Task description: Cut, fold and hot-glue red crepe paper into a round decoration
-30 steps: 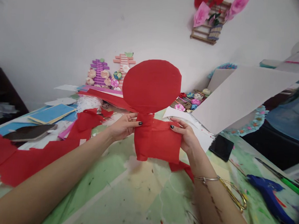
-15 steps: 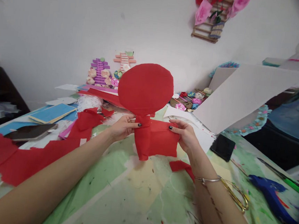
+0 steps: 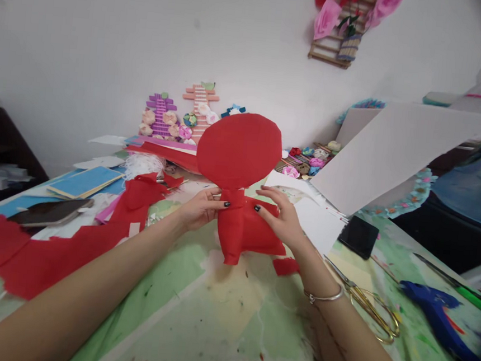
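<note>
A red figure of felt-like sheet material [image 3: 240, 149] stands upright in front of me, with a large round disc on top, a narrow neck and a folded body below. My left hand [image 3: 199, 206] pinches it at the neck from the left, thumb in front and fingers mostly hidden behind. On the other side my right hand [image 3: 282, 215] grips the upper part of the body, its thumb pressed on the front near the neck and its fingers reaching over the back. A small red scrap [image 3: 287, 266] lies under my right wrist.
Gold-handled scissors [image 3: 374, 313], a blue glue gun [image 3: 435, 310], a green-handled knife [image 3: 462, 287] and a black square object [image 3: 358, 237] lie to the right. Red offcuts [image 3: 65, 255] and a phone [image 3: 52, 213] are at left. A white board [image 3: 394, 154] leans behind at right.
My right hand has slid left along the red body toward the neck. The figure has shifted slightly right and down. More of the scissors shows beside my right forearm.
</note>
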The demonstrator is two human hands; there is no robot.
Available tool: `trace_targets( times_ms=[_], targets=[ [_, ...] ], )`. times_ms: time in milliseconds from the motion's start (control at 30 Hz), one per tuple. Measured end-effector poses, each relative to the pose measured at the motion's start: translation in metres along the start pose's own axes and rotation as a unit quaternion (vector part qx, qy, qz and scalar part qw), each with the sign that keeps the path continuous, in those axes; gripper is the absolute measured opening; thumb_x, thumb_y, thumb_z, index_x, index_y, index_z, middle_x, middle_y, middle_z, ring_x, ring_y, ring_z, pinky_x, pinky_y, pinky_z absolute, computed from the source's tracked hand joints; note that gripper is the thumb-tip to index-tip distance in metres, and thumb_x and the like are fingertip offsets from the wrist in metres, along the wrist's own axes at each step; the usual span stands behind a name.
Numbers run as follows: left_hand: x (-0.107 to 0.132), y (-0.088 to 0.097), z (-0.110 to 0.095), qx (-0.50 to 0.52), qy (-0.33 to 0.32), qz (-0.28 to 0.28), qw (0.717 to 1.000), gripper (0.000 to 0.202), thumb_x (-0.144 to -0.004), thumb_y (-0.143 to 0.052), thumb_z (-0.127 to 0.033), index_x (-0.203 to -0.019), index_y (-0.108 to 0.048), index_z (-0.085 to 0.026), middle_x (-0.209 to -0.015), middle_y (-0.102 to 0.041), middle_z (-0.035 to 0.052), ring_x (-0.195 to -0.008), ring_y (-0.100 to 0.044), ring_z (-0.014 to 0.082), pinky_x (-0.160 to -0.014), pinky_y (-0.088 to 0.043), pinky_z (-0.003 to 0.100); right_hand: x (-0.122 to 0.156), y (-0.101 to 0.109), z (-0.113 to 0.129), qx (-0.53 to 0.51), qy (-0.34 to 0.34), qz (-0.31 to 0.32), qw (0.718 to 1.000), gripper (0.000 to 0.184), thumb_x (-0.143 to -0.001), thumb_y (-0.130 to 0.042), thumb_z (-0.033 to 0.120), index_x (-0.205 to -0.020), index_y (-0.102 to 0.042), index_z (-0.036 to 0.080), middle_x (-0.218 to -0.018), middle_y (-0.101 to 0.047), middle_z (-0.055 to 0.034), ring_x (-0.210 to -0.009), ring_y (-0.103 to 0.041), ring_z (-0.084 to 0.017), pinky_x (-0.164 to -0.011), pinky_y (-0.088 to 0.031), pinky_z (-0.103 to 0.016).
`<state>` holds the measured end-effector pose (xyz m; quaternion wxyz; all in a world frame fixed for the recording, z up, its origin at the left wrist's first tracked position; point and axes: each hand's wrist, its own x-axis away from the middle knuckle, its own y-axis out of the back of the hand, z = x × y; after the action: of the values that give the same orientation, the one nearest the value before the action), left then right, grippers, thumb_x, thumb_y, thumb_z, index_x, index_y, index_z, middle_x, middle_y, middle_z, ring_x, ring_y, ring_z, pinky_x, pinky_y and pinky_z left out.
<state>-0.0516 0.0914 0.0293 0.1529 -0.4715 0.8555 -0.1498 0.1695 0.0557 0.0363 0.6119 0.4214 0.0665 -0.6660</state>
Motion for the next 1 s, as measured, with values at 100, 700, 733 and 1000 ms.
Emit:
trace_targets(
  times_ms=[100, 700, 733, 1000],
  targets=[
    [0.001, -0.001, 0.003, -0.009, 0.005, 0.026, 1.0, 0.043, -0.067, -0.075, -0.009, -0.108, -0.064, -0.014, -0.103, -0.071, 0.0079, -0.085, -0.068, 0.0166, -0.076, -0.05, 0.023, 0.003, -0.007, 0.007, 0.003, 0.024, 0.055, 0.998, 0.023, -0.082, -0.059, 0.029, -0.103, -0.066, 0.021, -0.111, -0.068, -0.0081, -0.108, -0.058, -0.023, -0.098, -0.04, -0.04],
    [0.006, -0.014, -0.001, 0.066, 0.023, 0.029, 0.997, 0.033, -0.07, -0.07, -0.024, -0.101, -0.065, -0.014, -0.097, -0.071, 0.008, -0.085, -0.066, 0.0225, -0.076, -0.049, 0.031, 0.008, -0.015, 0.016, -0.29, -0.159, 0.199, 0.922, 0.015, -0.073, -0.068, 0.032, -0.078, -0.063, 0.018, -0.075, -0.064, -0.0001, -0.07, -0.057, -0.014, -0.067, -0.044, -0.026],
    [0.004, -0.013, 0.0, 0.085, 0.035, 0.009, 0.996, 0.026, -0.073, -0.067, -0.027, -0.095, -0.066, -0.013, -0.092, -0.071, 0.008, -0.081, -0.067, 0.0214, -0.074, -0.05, 0.031, 0.009, -0.016, 0.017, -0.291, -0.165, 0.208, 0.919, 0.013, -0.072, -0.067, 0.03, -0.077, -0.063, 0.019, -0.076, -0.065, -0.0003, -0.072, -0.058, -0.015, -0.069, -0.045, -0.028],
    [-0.005, 0.004, 0.021, 0.177, 0.083, -0.097, 0.976, 0.015, -0.074, -0.051, -0.012, -0.075, -0.066, -0.012, -0.07, -0.07, 0.0057, -0.063, -0.065, 0.0172, -0.065, -0.051, 0.029, 0.02, -0.028, 0.022, -0.322, -0.253, 0.153, 0.899, 0.006, -0.062, -0.066, 0.022, -0.068, -0.065, 0.02, -0.065, -0.063, 0.0022, -0.062, -0.052, -0.014, -0.058, -0.043, -0.027]
  ],
)
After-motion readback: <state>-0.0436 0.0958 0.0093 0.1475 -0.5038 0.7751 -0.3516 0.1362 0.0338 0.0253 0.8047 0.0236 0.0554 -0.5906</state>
